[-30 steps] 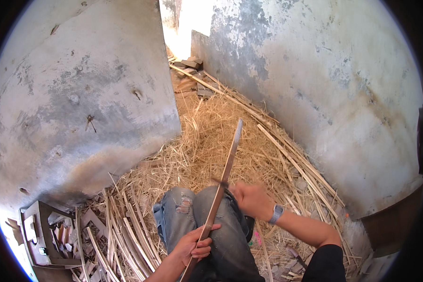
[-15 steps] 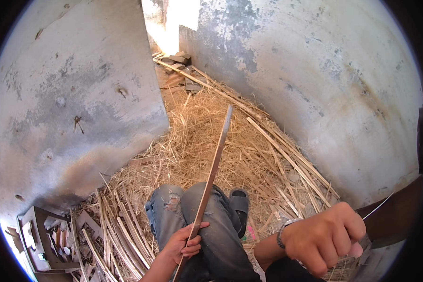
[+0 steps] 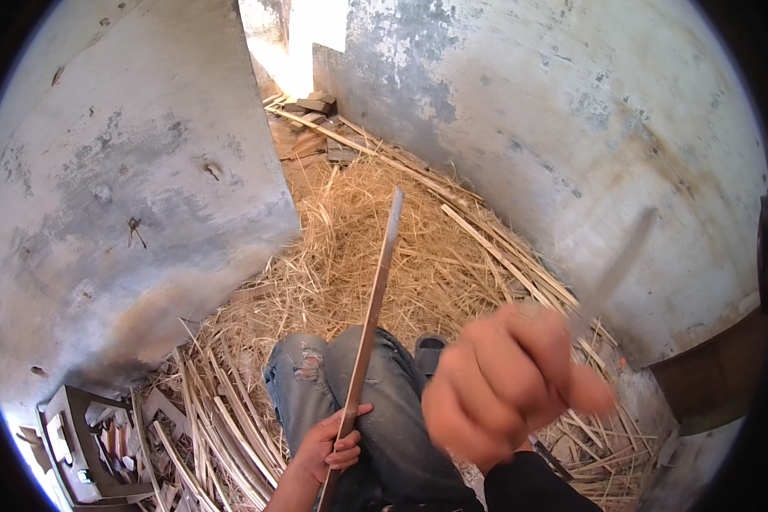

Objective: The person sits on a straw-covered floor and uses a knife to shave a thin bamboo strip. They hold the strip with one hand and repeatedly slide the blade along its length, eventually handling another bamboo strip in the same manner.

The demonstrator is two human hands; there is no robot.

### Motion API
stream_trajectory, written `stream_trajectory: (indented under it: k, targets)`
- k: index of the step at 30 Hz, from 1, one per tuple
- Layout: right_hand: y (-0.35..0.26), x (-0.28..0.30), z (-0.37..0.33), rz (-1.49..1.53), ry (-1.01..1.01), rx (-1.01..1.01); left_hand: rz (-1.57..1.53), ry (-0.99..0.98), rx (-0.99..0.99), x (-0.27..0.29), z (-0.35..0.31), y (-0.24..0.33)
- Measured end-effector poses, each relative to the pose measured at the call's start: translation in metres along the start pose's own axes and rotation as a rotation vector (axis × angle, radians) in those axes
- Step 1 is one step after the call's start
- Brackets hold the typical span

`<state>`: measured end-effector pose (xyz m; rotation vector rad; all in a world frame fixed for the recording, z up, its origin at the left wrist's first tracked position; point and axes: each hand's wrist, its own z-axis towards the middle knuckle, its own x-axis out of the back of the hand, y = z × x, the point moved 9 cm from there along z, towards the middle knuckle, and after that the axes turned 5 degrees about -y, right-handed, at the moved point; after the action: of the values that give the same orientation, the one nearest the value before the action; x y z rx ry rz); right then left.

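My left hand (image 3: 331,444) is closed around a long, narrow bamboo strip (image 3: 369,328). The strip stands slanted in front of my jeans-covered knees (image 3: 320,375), its brown side showing and its far tip greyish, over the pile of shavings (image 3: 341,264). To the right, my right hand (image 3: 508,380) is closed in a fist around a knife. The knife's thin grey blade (image 3: 616,269) points up and away to the right and is smeared by motion; its handle is hidden in the fingers. The blade is apart from the strip.
Long split strips (image 3: 503,239) lie along the right wall (image 3: 555,111), and more strips (image 3: 222,410) lie at my left. A dark open frame (image 3: 77,444) with scraps stands at lower left. Bricks (image 3: 316,104) are stacked near the bright gap. A sandal (image 3: 429,352) shows beside my knee.
My right hand has moved left and upward, and the knife blade has swung up into plain sight. The strip in my left hand has shifted slightly left in the picture.
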<state>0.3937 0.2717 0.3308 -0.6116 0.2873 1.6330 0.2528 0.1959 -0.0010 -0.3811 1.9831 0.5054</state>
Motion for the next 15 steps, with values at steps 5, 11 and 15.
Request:
stream_trajectory:
  k: [5,11,15]
  targets:
    - [-0.047,0.120,-0.081,-1.245,0.779,-0.412,-0.028,-0.011,0.006,0.002,-0.021,-0.014]
    - [-0.016,0.136,-0.126,-2.093,0.168,-0.847,0.145,0.183,-0.029,0.022,-0.045,-0.029]
    - [-0.015,0.138,-0.139,-2.183,0.043,-0.954,0.286,0.377,-0.071,0.038,-0.061,-0.029]
